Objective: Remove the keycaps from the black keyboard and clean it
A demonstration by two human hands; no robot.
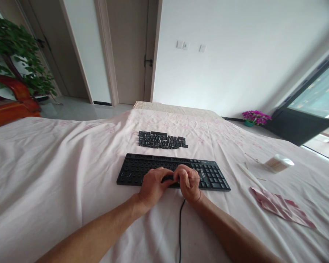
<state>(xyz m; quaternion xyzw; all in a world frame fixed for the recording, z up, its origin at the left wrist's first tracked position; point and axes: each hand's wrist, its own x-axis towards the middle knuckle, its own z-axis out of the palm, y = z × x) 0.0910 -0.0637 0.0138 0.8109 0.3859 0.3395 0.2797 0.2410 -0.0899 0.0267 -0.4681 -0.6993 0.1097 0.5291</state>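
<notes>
A black keyboard (142, 168) lies on a pale pink sheet (57, 171), most of its left part stripped of keycaps. Both hands rest on its front middle. My left hand (152, 185) has its fingers curled down onto the keyboard. My right hand (189, 182) is closed beside it, fingertips pinched together; whatever they hold is too small to make out. Behind the keyboard lie several loose black keycaps (162, 140) laid out in rows. The keyboard's black cable (180, 226) runs toward me between my forearms.
To the right on the sheet lie a round container of swabs (278, 163), a thin white stick (250, 176) and a folded pink cloth (281, 206). A wooden chair (13, 98) and a leafy plant (13, 51) stand at far left. A flower pot (254, 117) sits by the window.
</notes>
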